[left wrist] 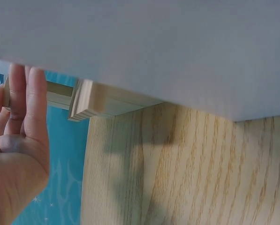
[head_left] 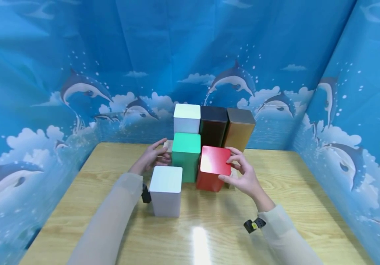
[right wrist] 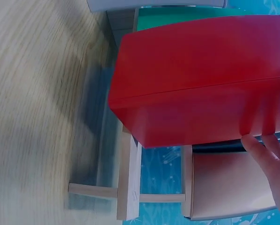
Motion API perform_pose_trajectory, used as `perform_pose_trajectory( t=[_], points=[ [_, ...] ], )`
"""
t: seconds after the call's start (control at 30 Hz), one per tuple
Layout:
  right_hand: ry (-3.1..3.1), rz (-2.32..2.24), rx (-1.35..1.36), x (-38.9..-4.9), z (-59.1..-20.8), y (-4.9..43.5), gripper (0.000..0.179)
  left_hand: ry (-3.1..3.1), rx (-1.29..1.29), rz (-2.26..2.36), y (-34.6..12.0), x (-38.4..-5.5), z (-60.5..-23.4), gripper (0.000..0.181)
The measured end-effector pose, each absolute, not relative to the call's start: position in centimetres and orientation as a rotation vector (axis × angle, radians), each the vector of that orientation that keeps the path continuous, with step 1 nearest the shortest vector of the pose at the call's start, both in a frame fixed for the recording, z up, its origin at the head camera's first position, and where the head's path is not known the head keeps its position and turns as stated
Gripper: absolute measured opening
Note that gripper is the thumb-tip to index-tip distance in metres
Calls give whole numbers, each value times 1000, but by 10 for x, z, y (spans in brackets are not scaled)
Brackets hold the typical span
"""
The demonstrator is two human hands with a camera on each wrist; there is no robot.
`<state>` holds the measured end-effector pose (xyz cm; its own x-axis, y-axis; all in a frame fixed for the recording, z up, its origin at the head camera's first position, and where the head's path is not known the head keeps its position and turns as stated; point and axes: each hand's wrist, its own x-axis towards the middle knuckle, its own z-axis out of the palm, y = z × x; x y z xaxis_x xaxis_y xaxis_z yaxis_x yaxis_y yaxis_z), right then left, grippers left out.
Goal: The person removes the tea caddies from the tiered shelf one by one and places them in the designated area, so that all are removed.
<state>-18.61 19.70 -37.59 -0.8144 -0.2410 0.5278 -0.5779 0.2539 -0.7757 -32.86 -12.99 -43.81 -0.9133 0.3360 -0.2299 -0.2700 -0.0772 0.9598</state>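
My right hand (head_left: 244, 175) grips the red box (head_left: 213, 162) near its top, thumb at the front and fingers on the right side. In the right wrist view the box's base is off the tabletop, level with a wooden stand (right wrist: 129, 176); whether it rests on the stand I cannot tell. Left of it stands a green box (head_left: 186, 158), upright. My left hand (head_left: 153, 156) is beside the green box and pinches a pale wooden end of the stand (head_left: 168, 144) between thumb and fingers. A white box (head_left: 165, 191) stands in front, close to my left wrist.
Along the back a white box (head_left: 187, 118), a black box (head_left: 213, 127) and a brown-gold box (head_left: 239, 129) stand side by side. Beneath lies a wood-grain table (head_left: 276, 206). A blue dolphin-print curtain (head_left: 163, 55) encloses the back and sides.
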Motion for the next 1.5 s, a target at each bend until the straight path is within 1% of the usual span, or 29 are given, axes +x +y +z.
perform_pose_trajectory(
  t=[0.17, 0.57, 0.83, 1.0, 1.2, 1.5],
  points=[
    [-2232, 1596, 729, -180, -376, 198, 42, 1842, 31, 2073, -127, -337, -454, 54],
    [-2252, 1622, 734, -167, -374, 197, 42, 1864, 69, 2061, -130, -337, -452, 55],
    [-2238, 1653, 765, -162, -375, 192, 42, 1860, 46, 2069, -131, -338, -452, 52],
    [-2255, 1668, 773, -159, -378, 187, 42, 1843, 45, 2073, -130, -337, -452, 54],
    [-2275, 1718, 802, -160, -384, 180, 39, 1849, 47, 2069, -130, -337, -452, 54],
    [-2320, 1776, 761, -161, -394, 171, 39, 1869, 40, 2055, -129, -337, -452, 54]
  ],
)
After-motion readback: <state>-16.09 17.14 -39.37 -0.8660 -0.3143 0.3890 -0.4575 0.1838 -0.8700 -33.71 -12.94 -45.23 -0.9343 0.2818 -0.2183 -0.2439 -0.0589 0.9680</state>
